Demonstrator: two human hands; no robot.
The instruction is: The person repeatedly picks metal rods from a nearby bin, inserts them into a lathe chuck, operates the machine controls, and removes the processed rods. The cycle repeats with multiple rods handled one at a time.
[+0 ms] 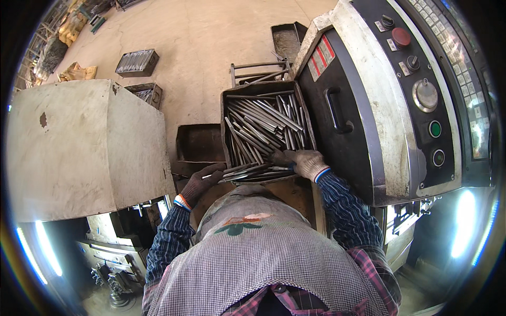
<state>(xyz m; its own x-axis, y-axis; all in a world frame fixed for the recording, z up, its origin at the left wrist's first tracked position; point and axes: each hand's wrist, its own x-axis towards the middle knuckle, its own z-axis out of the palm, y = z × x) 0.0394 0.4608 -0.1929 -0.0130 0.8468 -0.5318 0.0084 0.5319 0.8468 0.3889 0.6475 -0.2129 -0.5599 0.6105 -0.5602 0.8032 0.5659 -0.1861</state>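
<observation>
A deep metal box (223, 134) in front of me holds many loose, slim metal rods (261, 118), lying at mixed angles. Along its near edge, a small bunch of rods (247, 172) runs roughly crosswise between my hands. My left hand (202, 182), in a dark soiled knit glove, grips the bunch's left end just outside the box corner. At the other end, my right hand (307, 162), in a pale glove with darkened fingers, closes around rods near the box's right front corner. Its fingertips are partly hidden among the rods.
A machine door with a black handle (336, 110) and a control panel with a red button (401, 37) stand close on the right. A pale machine housing (71, 146) is at left. Beyond lie an open metal tray (199, 143) and a rod-filled box (137, 63).
</observation>
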